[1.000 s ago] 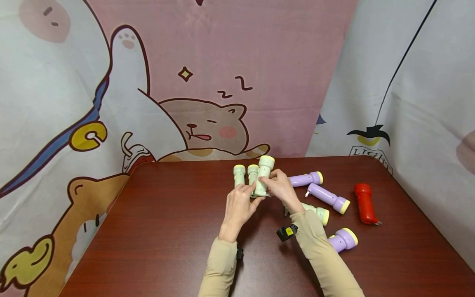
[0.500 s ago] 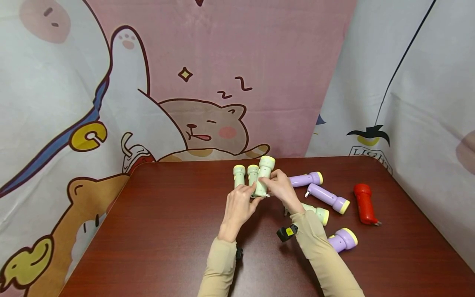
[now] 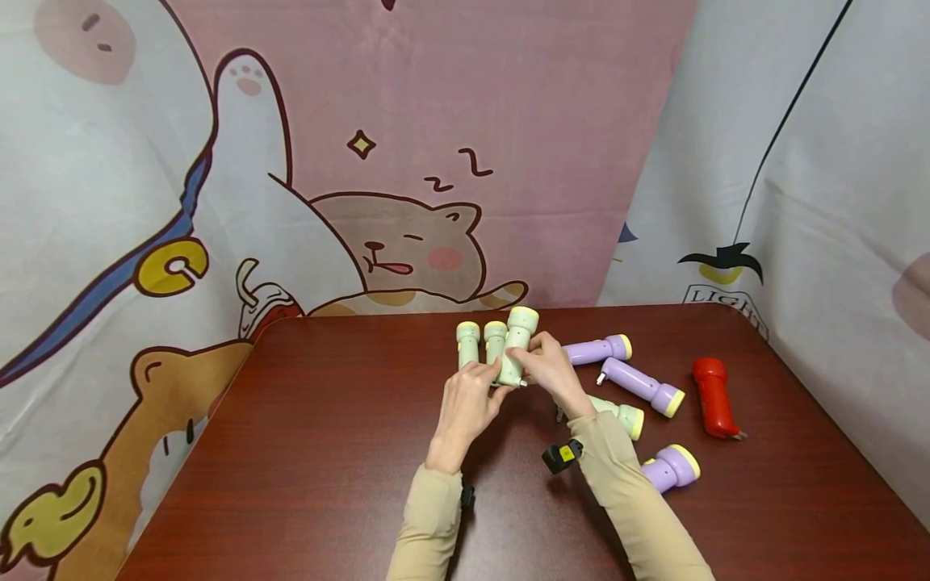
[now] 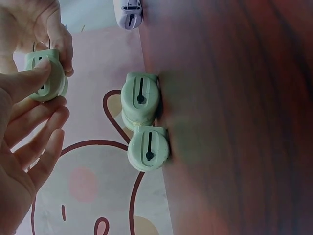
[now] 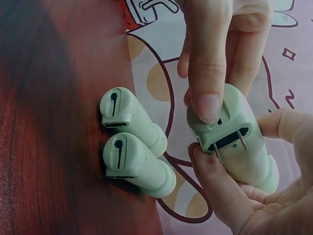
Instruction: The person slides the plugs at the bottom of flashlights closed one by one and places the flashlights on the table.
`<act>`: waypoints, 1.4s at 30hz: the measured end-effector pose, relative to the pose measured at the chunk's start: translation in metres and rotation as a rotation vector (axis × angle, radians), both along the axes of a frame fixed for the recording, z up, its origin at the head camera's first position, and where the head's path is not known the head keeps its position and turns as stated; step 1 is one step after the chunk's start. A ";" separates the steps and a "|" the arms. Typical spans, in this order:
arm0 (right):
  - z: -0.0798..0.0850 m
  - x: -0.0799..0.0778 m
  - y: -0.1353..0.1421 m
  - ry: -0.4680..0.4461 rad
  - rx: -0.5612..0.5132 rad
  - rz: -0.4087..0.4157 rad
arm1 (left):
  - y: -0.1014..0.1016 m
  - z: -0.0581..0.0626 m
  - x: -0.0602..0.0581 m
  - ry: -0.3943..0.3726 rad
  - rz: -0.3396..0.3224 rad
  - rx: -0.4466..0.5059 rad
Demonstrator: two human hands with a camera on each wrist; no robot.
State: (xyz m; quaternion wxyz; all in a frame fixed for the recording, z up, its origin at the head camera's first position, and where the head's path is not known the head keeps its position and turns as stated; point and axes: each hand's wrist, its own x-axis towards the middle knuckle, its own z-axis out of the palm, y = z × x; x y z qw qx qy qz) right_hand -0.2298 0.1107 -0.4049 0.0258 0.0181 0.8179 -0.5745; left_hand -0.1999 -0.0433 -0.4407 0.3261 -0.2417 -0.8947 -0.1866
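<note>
Left hand (image 3: pixel 467 403), right hand (image 3: pixel 552 369) grip pale-green plastic cylindrical flashlight (image 3: pixel 519 339);
long axis runs forward between them; thin metal prongs (image 5: pixel 243 141) point rightward.

Held flashlight (image 3: pixel 518 339) pale green, yellow-rimmed; table (image 3: pixel 327 452) reddish-brown; backdrop (image 3: pixel 567 145) cartoon-patterned.

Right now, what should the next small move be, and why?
Probably, the left hand should push its thumb along the slot of the held pale green plastic cylindrical flashlight to retract its metal prongs: the thumb rests over that slot, the prongs stick out, and the two neighbouring pale green flashlights show none.
</note>
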 end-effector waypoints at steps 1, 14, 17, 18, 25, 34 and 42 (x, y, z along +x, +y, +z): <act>0.000 0.000 0.000 -0.001 -0.001 -0.001 | 0.000 0.000 0.000 -0.003 -0.001 -0.002; -0.002 -0.001 0.000 -0.013 -0.014 0.004 | 0.000 0.000 0.000 -0.028 -0.007 -0.004; -0.002 0.000 -0.001 -0.013 -0.013 0.004 | -0.001 -0.001 0.000 -0.022 -0.011 0.001; -0.002 -0.001 0.000 -0.013 -0.012 0.004 | -0.001 -0.001 0.000 -0.021 -0.012 0.002; -0.003 -0.001 -0.001 -0.023 -0.014 0.003 | -0.001 -0.001 0.000 -0.016 -0.016 0.007; -0.003 -0.001 -0.001 -0.023 -0.038 0.011 | -0.002 -0.002 0.000 -0.021 -0.027 0.017; -0.003 -0.001 0.000 -0.035 -0.043 0.014 | -0.002 -0.001 0.000 -0.022 -0.042 0.024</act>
